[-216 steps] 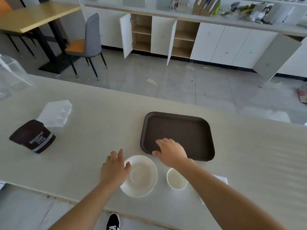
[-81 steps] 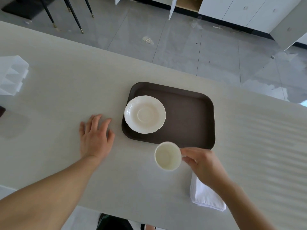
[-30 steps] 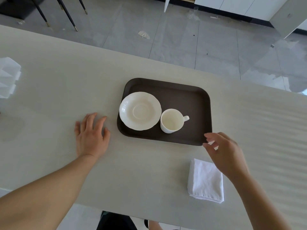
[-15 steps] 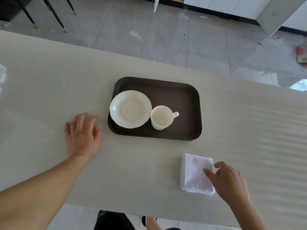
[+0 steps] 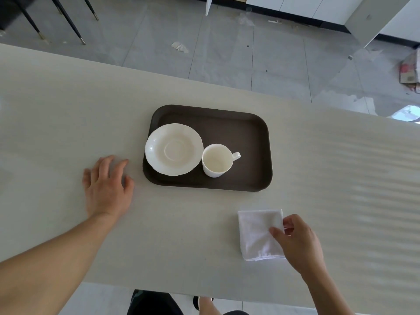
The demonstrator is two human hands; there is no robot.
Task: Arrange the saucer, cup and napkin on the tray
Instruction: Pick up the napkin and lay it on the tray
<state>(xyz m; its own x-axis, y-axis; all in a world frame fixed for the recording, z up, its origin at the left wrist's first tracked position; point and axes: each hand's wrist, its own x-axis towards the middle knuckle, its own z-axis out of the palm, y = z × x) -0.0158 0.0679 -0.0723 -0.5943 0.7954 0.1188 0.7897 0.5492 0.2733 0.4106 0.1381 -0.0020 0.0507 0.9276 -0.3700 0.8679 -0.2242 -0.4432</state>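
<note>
A dark brown tray (image 5: pixel 250 133) lies on the pale counter. On its left half rests a white saucer (image 5: pixel 173 149), overhanging the tray's left rim a little. A white cup (image 5: pixel 217 160) stands upright beside the saucer, handle pointing right. A folded white napkin (image 5: pixel 258 234) lies on the counter in front of the tray's right corner. My right hand (image 5: pixel 297 243) pinches the napkin's right edge between thumb and fingers. My left hand (image 5: pixel 106 187) rests flat on the counter left of the tray, fingers spread.
The counter's near edge (image 5: pixel 159 289) runs just below my arms, with my legs and shoes under it. Beyond the far edge are grey floor tiles, chair legs (image 5: pixel 68 19) at top left and white cabinets (image 5: pixel 318 7) at the top.
My right hand has closed its thumb and fingers on the napkin's right edge, which it only touched half a second ago. Tray, saucer, cup and left hand stay put.
</note>
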